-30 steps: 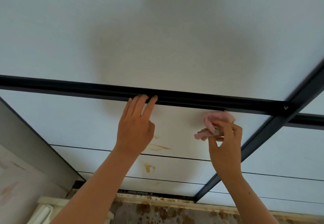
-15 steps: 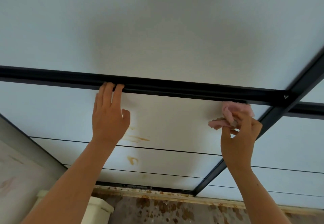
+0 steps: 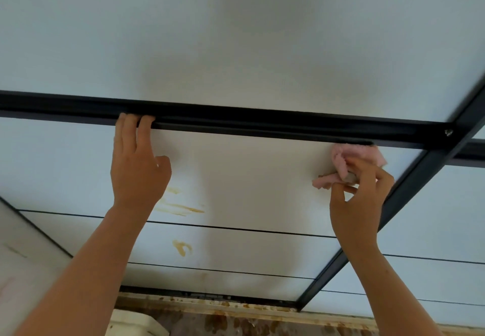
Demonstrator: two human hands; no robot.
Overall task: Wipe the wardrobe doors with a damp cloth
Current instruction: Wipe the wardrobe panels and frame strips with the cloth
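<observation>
The pale wardrobe door [image 3: 249, 178] fills the view, crossed by a black horizontal bar [image 3: 262, 123]. My left hand [image 3: 137, 162] lies flat on the panel with its fingertips hooked on the lower edge of that bar. My right hand [image 3: 359, 199] pinches a crumpled pink cloth [image 3: 351, 158] and presses it against the panel just under the bar, close to the black vertical frame [image 3: 409, 186]. Brown smears [image 3: 181, 208] and a brown blotch [image 3: 182, 247] mark the panel below my left hand.
Thin dark lines divide the lower panels. A stained wooden sill [image 3: 236, 306] and mottled brown floor run along the bottom. A white rounded object [image 3: 133, 326] sits at the lower left, beside a pale wall [image 3: 23, 251].
My left hand has slid left along the bar. My right hand has carried the cloth right and up, under the bar near the vertical frame.
</observation>
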